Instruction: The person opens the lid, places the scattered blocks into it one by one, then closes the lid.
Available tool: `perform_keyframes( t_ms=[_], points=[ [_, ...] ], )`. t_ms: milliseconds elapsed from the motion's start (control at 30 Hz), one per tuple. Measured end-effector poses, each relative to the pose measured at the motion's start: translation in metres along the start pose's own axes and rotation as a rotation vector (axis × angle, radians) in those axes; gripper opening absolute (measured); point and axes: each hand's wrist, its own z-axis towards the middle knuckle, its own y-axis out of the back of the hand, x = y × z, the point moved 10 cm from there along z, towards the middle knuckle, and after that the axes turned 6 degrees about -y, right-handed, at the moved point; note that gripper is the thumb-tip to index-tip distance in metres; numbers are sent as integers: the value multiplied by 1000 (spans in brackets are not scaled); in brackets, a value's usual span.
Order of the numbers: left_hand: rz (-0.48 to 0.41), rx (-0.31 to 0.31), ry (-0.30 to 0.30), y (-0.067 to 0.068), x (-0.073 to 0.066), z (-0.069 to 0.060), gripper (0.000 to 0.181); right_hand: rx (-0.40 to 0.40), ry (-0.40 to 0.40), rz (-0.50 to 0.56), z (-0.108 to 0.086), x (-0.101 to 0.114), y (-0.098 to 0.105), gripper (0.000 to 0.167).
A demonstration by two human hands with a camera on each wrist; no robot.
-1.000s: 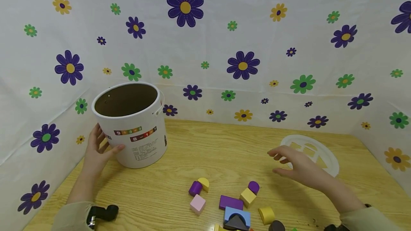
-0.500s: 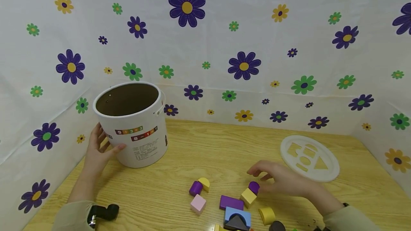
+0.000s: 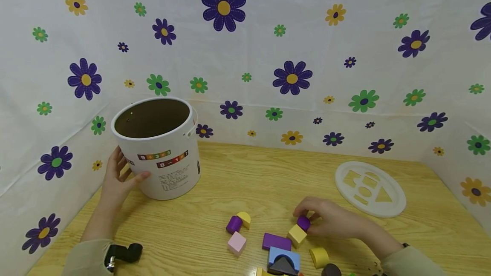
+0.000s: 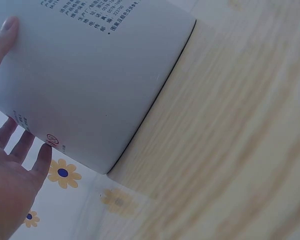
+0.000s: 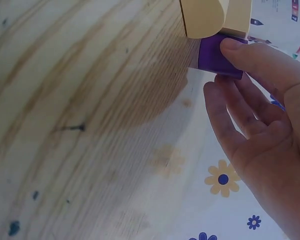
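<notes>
On the left, a white bucket stands upright, its open top showing a dark inside. My left hand grips its side, thumb on the front and fingers round the left; the left wrist view shows the same hand against the bucket wall. Over to the right, my right hand pinches a small rounded purple block beside a yellow cube. In the right wrist view, the thumb of this hand lies on the purple block, with fingertips at its other side.
A purple cylinder, yellow half-round block and pink cube lie left of centre. Nearer the front are a purple slab, blue arch and yellow block. A white lid with cutouts lies at the right.
My right hand has moved left and down from near the lid to the purple block, and its fingers have closed on it. My left hand stays on the bucket.
</notes>
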Motion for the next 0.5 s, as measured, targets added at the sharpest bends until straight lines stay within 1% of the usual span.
perform_keyframes(
  t_ms=[200, 367, 500],
  points=[
    [-12, -1, -5, 0, 0, 0, 94, 4, -6, -7, 1, 0, 0, 29],
    [1, 4, 0, -1, 0, 0, 94, -15, 18, -15, 3, 3, 2, 26],
    [1, 4, -3, -1, 0, 0, 94, -37, 31, -23, 6, 9, 9, 26]
  ],
)
